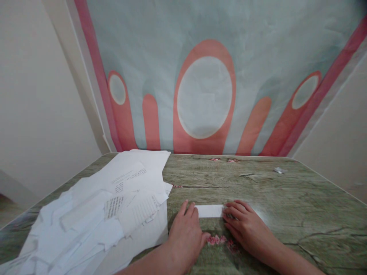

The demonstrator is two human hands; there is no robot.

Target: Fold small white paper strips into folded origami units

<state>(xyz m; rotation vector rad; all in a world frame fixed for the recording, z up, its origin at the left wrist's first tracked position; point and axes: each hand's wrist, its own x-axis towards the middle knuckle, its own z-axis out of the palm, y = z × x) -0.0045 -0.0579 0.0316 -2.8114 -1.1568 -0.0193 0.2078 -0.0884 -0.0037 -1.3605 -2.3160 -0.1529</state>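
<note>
A narrow white paper strip [210,211] lies crosswise on the wood-patterned table, between my two hands. My left hand [187,231] rests over the strip's left end, its fingers stretched forward and the thumb spread to the right. At the opposite end, the bent fingers of my right hand [246,225] are close together on the strip, with the thumb just below. My fingers cover both ends of the paper. Left of my left hand is a large, loose heap of white papers [94,217], some with printed text and some torn or folded.
The table [309,206] has a printed pattern of cracks and pink flowers [216,240]. A small shiny scrap [279,170] sits toward its far right. Behind the table's back edge hangs a pale blue sheet [160,49] with red-orange shapes, between light walls [37,95].
</note>
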